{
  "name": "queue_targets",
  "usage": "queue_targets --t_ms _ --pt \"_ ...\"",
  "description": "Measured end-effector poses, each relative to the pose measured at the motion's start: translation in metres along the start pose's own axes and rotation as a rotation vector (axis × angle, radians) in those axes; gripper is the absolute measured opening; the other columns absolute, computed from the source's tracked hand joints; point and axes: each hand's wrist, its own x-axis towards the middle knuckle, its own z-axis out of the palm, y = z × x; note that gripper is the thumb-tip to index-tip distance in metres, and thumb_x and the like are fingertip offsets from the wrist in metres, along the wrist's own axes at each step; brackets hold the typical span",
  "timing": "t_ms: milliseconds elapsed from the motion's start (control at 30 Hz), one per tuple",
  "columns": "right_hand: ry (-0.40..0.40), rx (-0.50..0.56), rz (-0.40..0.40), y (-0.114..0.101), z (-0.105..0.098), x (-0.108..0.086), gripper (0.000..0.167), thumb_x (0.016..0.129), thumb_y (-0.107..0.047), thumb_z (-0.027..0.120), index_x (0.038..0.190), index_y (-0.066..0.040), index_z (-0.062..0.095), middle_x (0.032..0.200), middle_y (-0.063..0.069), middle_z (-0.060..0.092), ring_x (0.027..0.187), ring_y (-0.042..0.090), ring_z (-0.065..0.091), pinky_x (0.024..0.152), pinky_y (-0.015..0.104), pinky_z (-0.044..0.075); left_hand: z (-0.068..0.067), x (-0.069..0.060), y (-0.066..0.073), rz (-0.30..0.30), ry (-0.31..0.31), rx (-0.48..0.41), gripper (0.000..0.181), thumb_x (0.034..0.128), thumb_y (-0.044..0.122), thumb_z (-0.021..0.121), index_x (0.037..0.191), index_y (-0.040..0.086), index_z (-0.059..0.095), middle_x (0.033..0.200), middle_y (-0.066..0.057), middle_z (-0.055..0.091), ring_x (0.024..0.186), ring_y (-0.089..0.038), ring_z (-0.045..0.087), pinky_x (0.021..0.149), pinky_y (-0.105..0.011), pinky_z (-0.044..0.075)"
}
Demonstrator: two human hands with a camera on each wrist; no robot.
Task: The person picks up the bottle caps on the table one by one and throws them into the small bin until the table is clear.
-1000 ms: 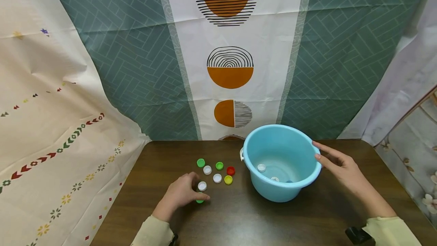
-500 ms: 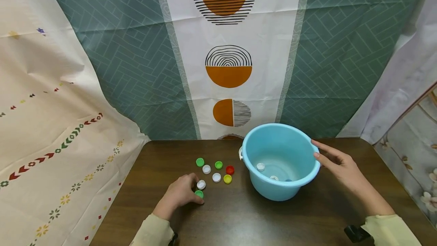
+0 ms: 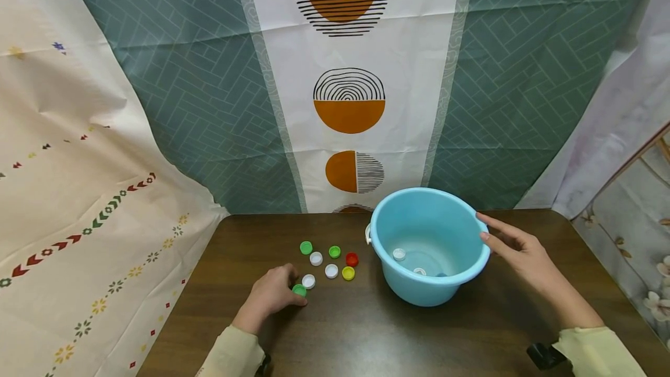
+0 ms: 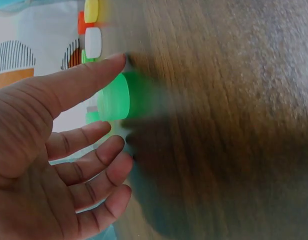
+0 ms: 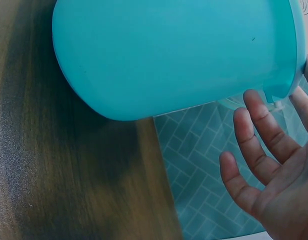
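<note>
My left hand [image 3: 272,295] is low over the table at the left, with a green bottle cap [image 4: 114,97] between thumb and index finger. Its other fingers stay loosely bent in the left wrist view. Just beyond the green cap lies a white bottle cap [image 3: 308,281]. My right hand [image 3: 520,255] touches the right rim of a light blue bucket [image 3: 424,295] with thumb and index finger. The remaining fingers spread beside the bucket wall in the right wrist view. Inside the bucket lie a white cap [image 3: 399,254], another pale cap [image 3: 420,271] and something blue, partly hidden.
Several more bottle caps lie between the left hand and the bucket, among them a red cap [image 3: 352,259] and a yellow cap [image 3: 348,273]. The brown wooden table [image 3: 356,342] ends at a patterned curtain [image 3: 209,103]. A white handle joint [image 3: 368,234] sticks out at the bucket's left.
The left thumb has drawn back to the left and the green cap has shifted up and left with it. The right hand and the bucket hold their places.
</note>
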Motion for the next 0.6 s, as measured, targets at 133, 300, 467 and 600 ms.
queue_targets --t_ms 133,300,467,600 --pt "-0.006 0.003 -0.021 0.000 0.000 0.000 0.050 0.101 -0.028 0.056 0.148 -0.021 0.045 0.143 0.011 0.051 0.103 0.002 0.061 0.077 0.020 0.052 -0.001 0.000 -0.002 -0.020 -0.015 0.003 0.040 0.0634 0.039 0.090 0.078 0.015 0.061 0.076 0.003 0.055 0.068 -0.015 0.049 0.054 -0.033 0.040" --pt "-0.003 0.005 -0.022 0.000 0.001 0.001 0.050 0.101 -0.028 0.056 0.148 -0.020 0.045 0.143 0.011 0.050 0.103 0.002 0.061 0.077 0.021 0.053 -0.001 0.001 -0.006 -0.021 -0.018 -0.009 0.037 0.0654 0.039 0.089 0.074 0.017 0.061 0.073 0.004 0.054 0.066 -0.014 0.048 0.053 -0.032 0.039" --pt "0.006 0.014 0.002 0.000 0.001 0.000 0.049 0.100 -0.030 0.057 0.147 -0.022 0.046 0.141 0.008 0.052 0.102 0.004 0.062 0.077 0.021 0.052 -0.003 0.001 -0.010 -0.031 -0.018 -0.017 0.035 0.0668 0.039 0.089 0.076 0.017 0.062 0.073 0.005 0.055 0.067 -0.014 0.049 0.054 -0.033 0.040" --pt "0.009 0.009 0.009 0.000 0.001 -0.001 0.049 0.100 -0.031 0.056 0.147 -0.023 0.047 0.140 0.006 0.054 0.101 0.007 0.063 0.077 0.022 0.053 -0.007 0.001 -0.014 -0.042 -0.004 -0.025 0.034 0.0675 0.038 0.089 0.077 0.016 0.063 0.073 0.004 0.056 0.066 -0.015 0.050 0.055 -0.034 0.041"
